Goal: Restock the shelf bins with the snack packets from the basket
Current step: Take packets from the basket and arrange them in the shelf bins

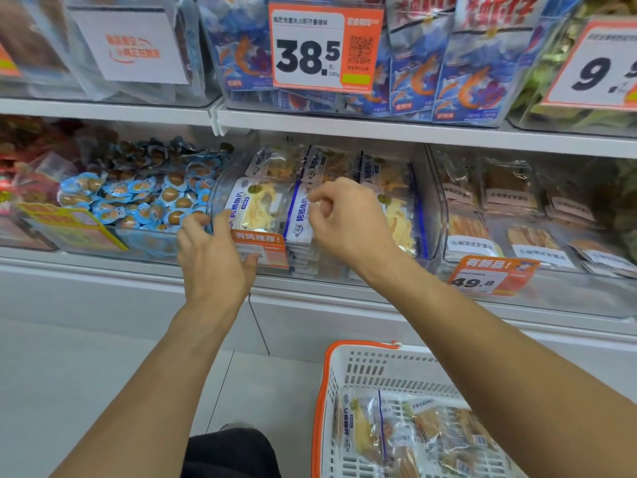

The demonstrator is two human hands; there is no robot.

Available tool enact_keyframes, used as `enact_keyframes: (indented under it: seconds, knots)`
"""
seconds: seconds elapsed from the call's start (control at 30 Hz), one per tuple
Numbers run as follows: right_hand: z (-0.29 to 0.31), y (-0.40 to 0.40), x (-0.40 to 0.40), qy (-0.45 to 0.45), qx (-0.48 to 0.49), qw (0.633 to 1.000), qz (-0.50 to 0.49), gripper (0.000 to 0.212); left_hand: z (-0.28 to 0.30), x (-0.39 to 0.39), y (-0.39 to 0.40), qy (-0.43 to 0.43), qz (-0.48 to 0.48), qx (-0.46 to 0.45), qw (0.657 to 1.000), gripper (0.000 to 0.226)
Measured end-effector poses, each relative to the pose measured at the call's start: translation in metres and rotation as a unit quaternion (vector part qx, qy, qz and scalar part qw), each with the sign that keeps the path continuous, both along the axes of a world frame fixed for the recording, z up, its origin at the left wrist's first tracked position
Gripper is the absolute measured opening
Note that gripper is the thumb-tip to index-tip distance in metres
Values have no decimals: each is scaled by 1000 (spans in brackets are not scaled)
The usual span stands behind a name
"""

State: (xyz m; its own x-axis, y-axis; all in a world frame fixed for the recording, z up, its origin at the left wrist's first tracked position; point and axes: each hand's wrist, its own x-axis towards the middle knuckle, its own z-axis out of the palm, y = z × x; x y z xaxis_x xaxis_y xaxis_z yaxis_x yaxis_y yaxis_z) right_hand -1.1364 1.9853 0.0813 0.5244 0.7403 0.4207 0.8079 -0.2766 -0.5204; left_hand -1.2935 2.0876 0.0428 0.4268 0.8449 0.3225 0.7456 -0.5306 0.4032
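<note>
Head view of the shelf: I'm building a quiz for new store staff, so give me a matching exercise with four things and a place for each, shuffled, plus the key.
Things:
1. basket
2. 38.5 price tag
3. egg packets
4. 49.8 price tag

Places:
A. on the upper shelf bin of blue shrimp packets
B. on the floor, lower right
C. lower shelf, bin right of the fish-slice packets
D. lower shelf, bin left of the fish-slice packets

Pairs: 1-B, 2-A, 3-D, 4-C
</note>
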Motion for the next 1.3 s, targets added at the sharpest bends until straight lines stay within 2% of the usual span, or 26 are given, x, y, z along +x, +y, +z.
enact_keyframes:
  seconds: [0.07, 0.13, 0.17, 0.2, 0.27, 0.37, 0.43, 0.53, 0.57, 0.63, 0.67, 0.73, 0.77, 0.87, 0.97, 1.03, 1.1, 1.2, 1.27, 1.3]
  knots:
    - [-8, -32, -4, -5, 111, 994, 7, 13, 9, -1, -12, -32, -4, 49, 998, 73]
    - [-29, -67, -8, 0, 188, 982, 9, 7, 18, 1, -35, -135, -45, 125, 982, 49]
    - [-45, -84, -10, 14, 201, 979, 6, 7, 20, 3, -49, -184, -79, 127, 971, 32]
    - [-64, -99, -11, 34, 200, 979, 2, 7, 17, 7, -65, -212, -120, 98, 965, 17]
    - [-108, -126, -12, 93, 167, 981, -11, 11, -6, 21, -96, -176, -183, -1, 967, 4]
    - [-175, -164, -13, 190, 69, 978, -50, 14, -81, 39, -137, -17, -245, -129, 961, 5]
    - [-220, -190, -13, 248, -20, 965, -81, 18, -138, 38, -159, 92, -231, -227, 942, 12]
    - [-277, -227, -18, 328, -156, 923, -128, 21, -214, 16, -194, 217, -193, -388, 875, 13]
    - [-298, -238, -21, 346, -201, 906, -141, 21, -233, 6, -207, 236, -176, -431, 853, 13]
    - [-329, -257, -29, 406, -261, 861, -161, 22, -257, -6, -230, 233, -159, -493, 823, 49]
    - [-342, -265, -32, 441, -268, 842, -156, 20, -261, -7, -238, 217, -154, -510, 818, 56]
    - [-367, -272, -38, 455, -297, 825, -158, 12, -264, -1, -248, 199, -141, -523, 817, 55]
    - [-375, -272, -38, 445, -319, 824, -143, 15, -267, 4, -250, 191, -133, -533, 813, 56]
    - [-393, -259, -40, 518, -310, 786, -132, 31, -278, 20, -246, 180, -120, -566, 795, 64]
    - [-398, -240, -39, 524, -314, 785, -106, 24, -285, 29, -243, 154, -113, -601, 776, 55]
    - [-402, -231, -38, 518, -310, 790, -107, 15, -290, 35, -240, 149, -121, -604, 774, 53]
    - [-404, -226, -37, 502, -320, 795, -115, 17, -297, 36, -240, 134, -97, -610, 775, 49]
    - [-393, -224, -28, 521, -334, 783, -58, 18, -296, 36, -240, 86, -39, -589, 802, 15]
    - [-371, -228, -16, 539, -323, 778, 7, 20, -294, 31, -238, 74, -12, -578, 813, 26]
    - [-360, -233, -9, 552, -314, 772, 29, 19, -294, 28, -237, 73, 0, -592, 803, 36]
